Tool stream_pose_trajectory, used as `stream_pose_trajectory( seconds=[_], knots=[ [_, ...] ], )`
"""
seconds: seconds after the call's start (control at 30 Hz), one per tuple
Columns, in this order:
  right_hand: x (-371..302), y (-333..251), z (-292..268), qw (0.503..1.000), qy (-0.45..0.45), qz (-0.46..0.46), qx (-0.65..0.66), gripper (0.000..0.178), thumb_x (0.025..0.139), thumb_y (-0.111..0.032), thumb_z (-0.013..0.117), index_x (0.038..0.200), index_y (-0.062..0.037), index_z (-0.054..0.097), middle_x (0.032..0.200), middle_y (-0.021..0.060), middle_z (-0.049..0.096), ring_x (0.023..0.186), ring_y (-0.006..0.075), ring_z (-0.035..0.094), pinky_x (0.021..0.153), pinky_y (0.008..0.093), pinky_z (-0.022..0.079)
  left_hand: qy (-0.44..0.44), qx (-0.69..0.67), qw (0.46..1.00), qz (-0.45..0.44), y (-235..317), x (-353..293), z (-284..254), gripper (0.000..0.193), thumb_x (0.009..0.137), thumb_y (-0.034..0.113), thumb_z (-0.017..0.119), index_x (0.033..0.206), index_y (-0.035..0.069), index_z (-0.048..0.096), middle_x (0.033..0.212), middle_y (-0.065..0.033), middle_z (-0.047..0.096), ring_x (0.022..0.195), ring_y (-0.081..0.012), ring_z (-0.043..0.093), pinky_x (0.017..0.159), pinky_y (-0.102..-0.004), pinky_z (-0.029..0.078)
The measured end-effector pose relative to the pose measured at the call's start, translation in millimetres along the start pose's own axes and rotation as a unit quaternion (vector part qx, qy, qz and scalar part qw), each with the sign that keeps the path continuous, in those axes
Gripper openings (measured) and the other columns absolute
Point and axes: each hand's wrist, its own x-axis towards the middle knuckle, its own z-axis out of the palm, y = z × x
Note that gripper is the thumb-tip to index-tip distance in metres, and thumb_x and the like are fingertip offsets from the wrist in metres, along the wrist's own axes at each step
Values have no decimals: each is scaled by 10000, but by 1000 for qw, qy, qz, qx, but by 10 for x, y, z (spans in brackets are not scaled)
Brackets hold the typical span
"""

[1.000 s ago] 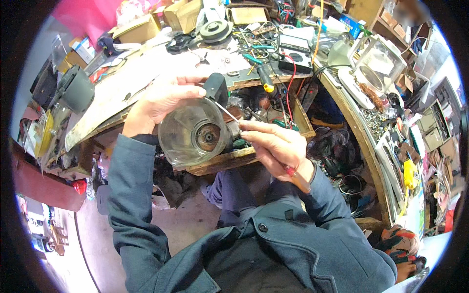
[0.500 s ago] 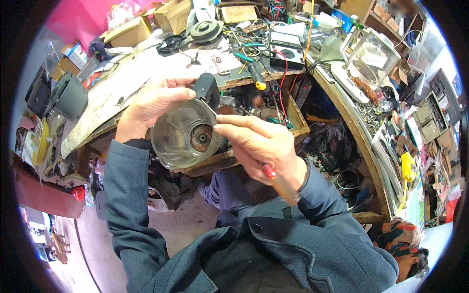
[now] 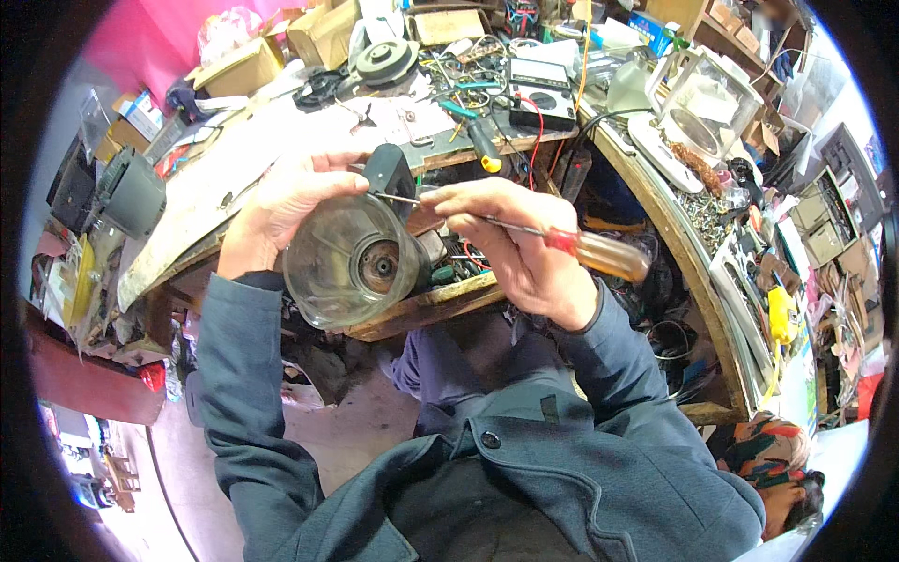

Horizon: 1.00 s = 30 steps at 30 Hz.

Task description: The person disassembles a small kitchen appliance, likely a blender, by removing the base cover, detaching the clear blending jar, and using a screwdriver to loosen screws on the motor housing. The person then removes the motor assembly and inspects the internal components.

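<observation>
A clear blender jar [image 3: 323, 267] is tipped so that its open mouth faces me, with a dark, rusty-looking hub [image 3: 379, 266] at its bottom. My left hand [image 3: 286, 201] is closed on the jar's rim and black handle [image 3: 390, 171], the thumb lying along the top. In my right hand [image 3: 520, 239] is a screwdriver with a red and amber handle [image 3: 609, 255]. Its thin shaft runs between my fingers, and the tip meets the black handle near the rim. Whether the tip sits in a screw is too small to tell.
Behind the jar stands a cluttered workbench [image 3: 225, 169] with a multimeter [image 3: 543, 98], a yellow-tipped tool [image 3: 487, 150] and a round grey part [image 3: 386, 62]. An open wooden drawer [image 3: 440, 304] is below the jar. Another clear jug [image 3: 707, 108] stands at the right.
The screwdriver has swung up from slanting downward to nearly level, its handle now further right. My right hand has turned with it. The jar has shifted slightly left.
</observation>
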Motion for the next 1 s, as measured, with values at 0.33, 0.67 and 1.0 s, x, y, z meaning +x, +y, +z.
stream_pose_trajectory(
  seconds=[0.33, 0.67, 1.0],
  knots=[
    [361, -182, 24, 991, -7, -21, -129, 63, 966, -45, 687, 999, 0, 657, 894, 145, 707, 781, 248, 737, 645, 334, 565, 21, -49, 998, -42, -84, 19, -81, 524, 847, 60, 799, 1339, -31, 643, 1244, -100, 720, 1058, -158, 691, 1011, -320, 522],
    [1340, 3, 339, 960, -180, -121, -179, 187, 846, -159, 708, 891, 22, 718, 815, 222, 718, 829, 401, 728, 708, 460, 583, 73, -112, 991, -10, -238, -79, -247, 495, 825, 74, 855, 1272, -16, 660, 1236, -102, 699, 1085, -213, 690, 952, -376, 560],
    [991, 65, 161, 965, -174, -63, -183, 222, 861, -214, 720, 1010, -53, 749, 860, 168, 726, 839, 370, 724, 747, 456, 575, 85, -56, 995, -16, -139, -125, -139, 450, 911, 78, 723, 1336, -13, 606, 1214, -96, 706, 1124, -201, 682, 985, -362, 553]
  ],
)
